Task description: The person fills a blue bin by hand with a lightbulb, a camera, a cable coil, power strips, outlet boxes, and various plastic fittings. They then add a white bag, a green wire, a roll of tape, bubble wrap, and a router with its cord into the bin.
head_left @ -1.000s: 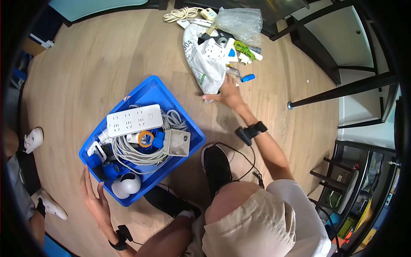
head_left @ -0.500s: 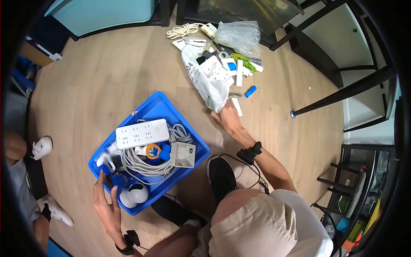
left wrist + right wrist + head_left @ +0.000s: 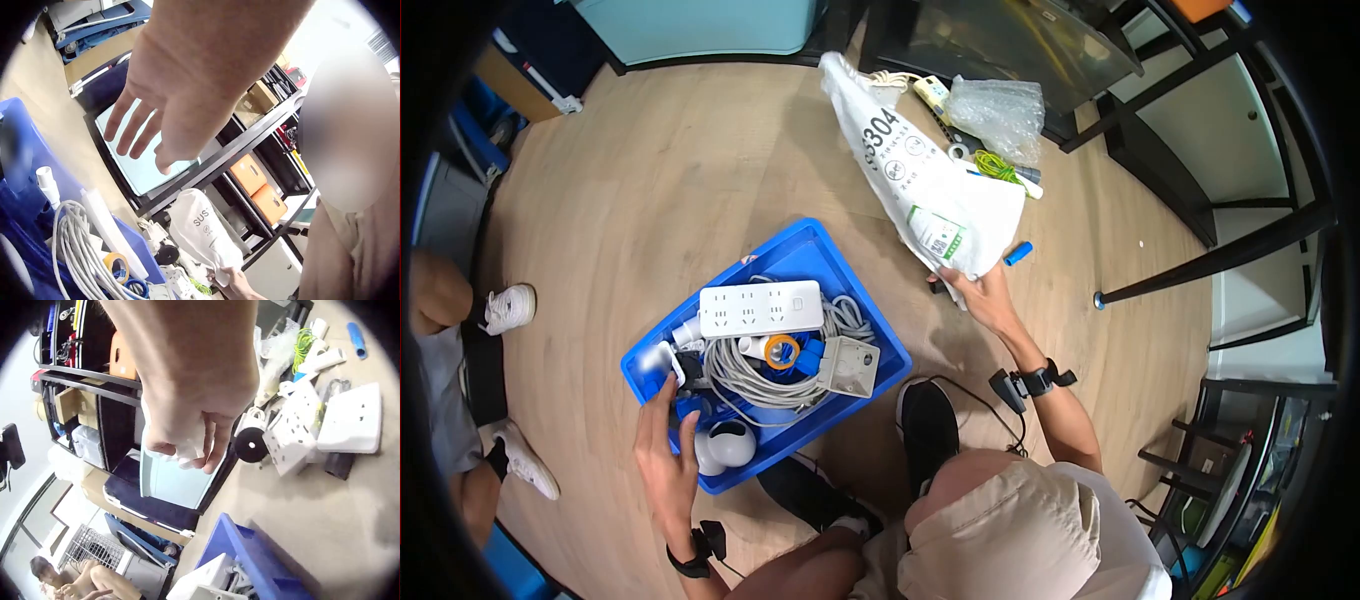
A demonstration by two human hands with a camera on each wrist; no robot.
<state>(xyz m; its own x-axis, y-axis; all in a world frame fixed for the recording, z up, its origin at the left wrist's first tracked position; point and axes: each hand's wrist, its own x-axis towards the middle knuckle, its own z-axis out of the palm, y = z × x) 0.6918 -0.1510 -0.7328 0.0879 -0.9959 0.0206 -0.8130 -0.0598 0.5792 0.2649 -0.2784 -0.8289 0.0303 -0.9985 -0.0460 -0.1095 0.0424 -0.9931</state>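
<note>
In the head view my right hand (image 3: pixel 990 299) pinches the lower end of a white printed bag (image 3: pixel 930 185), which is stretched up and to the left over the loose items on the floor. The right wrist view shows the fingers of that hand (image 3: pixel 190 431) curled round white plastic. My left hand (image 3: pixel 665 460) has its fingers extended at the left corner of the blue bin (image 3: pixel 892 345); whether it touches the bin cannot be told. A white power strip (image 3: pixel 761 307), coiled grey cable (image 3: pixel 745 375), an orange tape roll (image 3: pixel 781 351) and a white camera-like object (image 3: pixel 732 443) lie in the bin.
Bubble wrap (image 3: pixel 997 112), green-yellow wire (image 3: pixel 997 166) and a blue tube (image 3: pixel 1019 253) lie on the floor beyond the bag. White switch plates (image 3: pixel 351 419) show in the right wrist view. A black table leg (image 3: pixel 1200 262) stands at right; another person's shoes (image 3: pixel 508 310) are at left.
The white bag has been pulled up and stretched out by my right hand, now covering much of the item pile. My left hand stays beside the bin's left corner.
</note>
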